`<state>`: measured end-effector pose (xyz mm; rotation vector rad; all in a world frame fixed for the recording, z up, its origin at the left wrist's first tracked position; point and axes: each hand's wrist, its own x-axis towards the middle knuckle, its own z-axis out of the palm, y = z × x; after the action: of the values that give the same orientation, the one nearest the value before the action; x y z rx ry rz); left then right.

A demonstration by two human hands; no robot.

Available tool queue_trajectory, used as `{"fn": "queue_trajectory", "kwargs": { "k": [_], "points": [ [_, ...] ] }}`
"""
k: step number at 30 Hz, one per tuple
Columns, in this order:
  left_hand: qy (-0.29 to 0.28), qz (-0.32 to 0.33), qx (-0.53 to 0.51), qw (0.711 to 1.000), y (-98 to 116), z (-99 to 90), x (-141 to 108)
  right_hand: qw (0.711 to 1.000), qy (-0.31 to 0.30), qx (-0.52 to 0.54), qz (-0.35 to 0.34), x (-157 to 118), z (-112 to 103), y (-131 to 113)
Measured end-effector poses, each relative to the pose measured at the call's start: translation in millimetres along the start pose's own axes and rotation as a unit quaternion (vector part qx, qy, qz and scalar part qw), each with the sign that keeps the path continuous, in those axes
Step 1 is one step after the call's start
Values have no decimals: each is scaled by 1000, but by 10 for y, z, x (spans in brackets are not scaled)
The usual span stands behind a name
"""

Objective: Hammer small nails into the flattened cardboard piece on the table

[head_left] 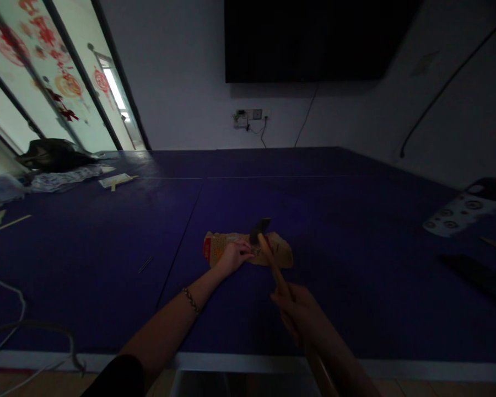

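Gripping hammer (270,259) in right hand (295,309). Can't tell grip of left hand (235,255) on packaging (281,252), hammer's 9 o'clock — tap square, clear of it.

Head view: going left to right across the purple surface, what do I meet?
Long thin yellow strip → thin grey rod → bare left hand → dark metal hammer head → bare right hand gripping the hammer's tan wooden handle → white object with dark ring patterns.

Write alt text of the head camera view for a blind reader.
A person's right hand holds a wooden-handled hammer, its head over printed brown packaging, where the left hand rests, on a large purple surface. A dark screen hangs on the wall beyond.
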<state>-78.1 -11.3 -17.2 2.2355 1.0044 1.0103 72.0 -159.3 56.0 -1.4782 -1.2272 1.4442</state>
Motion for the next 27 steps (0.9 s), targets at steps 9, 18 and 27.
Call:
{"fn": "queue_trajectory", "kwargs": {
  "k": [9,18,27],
  "points": [
    [-2,-7,2,1000,39,4,11,993,41,-106,-14,-75,98,-125],
    [-8,-10,9,1000,46,0,19,991,28,-132,-13,-158,155,-128],
    [-8,-10,20,1000,29,2,28,988,49,-145,0,-86,159,-28]
  ]
}}
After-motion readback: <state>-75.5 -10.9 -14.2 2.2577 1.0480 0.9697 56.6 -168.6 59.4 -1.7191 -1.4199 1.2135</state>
